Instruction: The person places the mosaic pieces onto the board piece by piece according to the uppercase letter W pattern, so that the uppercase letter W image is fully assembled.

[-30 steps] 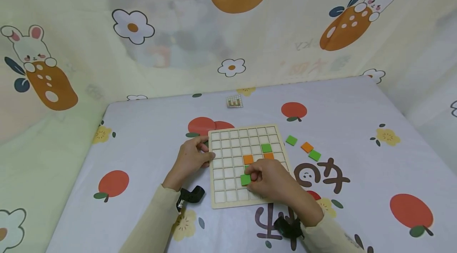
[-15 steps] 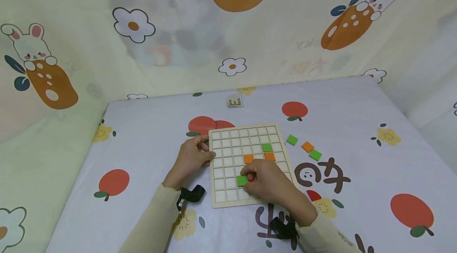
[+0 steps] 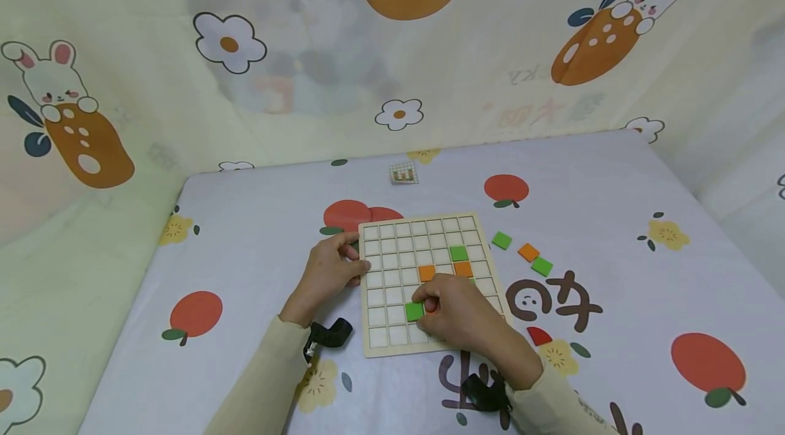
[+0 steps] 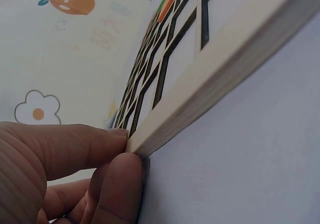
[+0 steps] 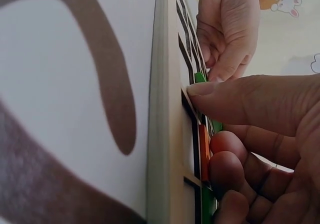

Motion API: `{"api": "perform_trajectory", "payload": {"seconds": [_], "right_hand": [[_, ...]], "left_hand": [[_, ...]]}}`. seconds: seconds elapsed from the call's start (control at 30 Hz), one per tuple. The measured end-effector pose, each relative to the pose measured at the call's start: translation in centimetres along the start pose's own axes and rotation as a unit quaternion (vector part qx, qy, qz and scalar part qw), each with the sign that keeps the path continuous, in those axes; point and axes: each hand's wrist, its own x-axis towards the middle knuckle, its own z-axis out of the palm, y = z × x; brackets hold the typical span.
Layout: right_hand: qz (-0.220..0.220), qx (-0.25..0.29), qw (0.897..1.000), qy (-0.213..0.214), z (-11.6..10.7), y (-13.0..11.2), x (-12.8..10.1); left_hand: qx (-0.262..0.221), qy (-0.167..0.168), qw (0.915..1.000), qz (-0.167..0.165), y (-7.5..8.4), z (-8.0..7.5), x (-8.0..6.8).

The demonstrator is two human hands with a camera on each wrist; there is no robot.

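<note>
"While the left hand (image 3: 328,271) pinched the wooden grid board's (image 3: 392,338) left edge, the right hand (image 3: 456,316) pressed a green tile (image 3: 414,311) into a cell near the front row, fingers curled round it."

"How was it best done?"

"Squarely, I judged: corners lined with the slats, pressed flat, board pinned. Spare tiles (image 3: 527,252) lay on the printed cloth (image 3: 613,230) at right."

The grid board (image 3: 429,281) looks like pale, matt unfinished wood — its tiles (image 3: 458,253) smooth and matt, maybe foam — on a soft printed cloth (image 3: 613,217) over the worktop.
</note>
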Motion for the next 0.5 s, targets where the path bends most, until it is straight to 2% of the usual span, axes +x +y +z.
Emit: {"api": "perform_trajectory", "payload": {"seconds": [0.5], "right_hand": [[0.003,-0.009,1.000,-0.003,0.13,0.06,0.07]], "left_hand": [[0.000,0.003,1.0000,0.007,-0.36,0.04,0.17]]}}
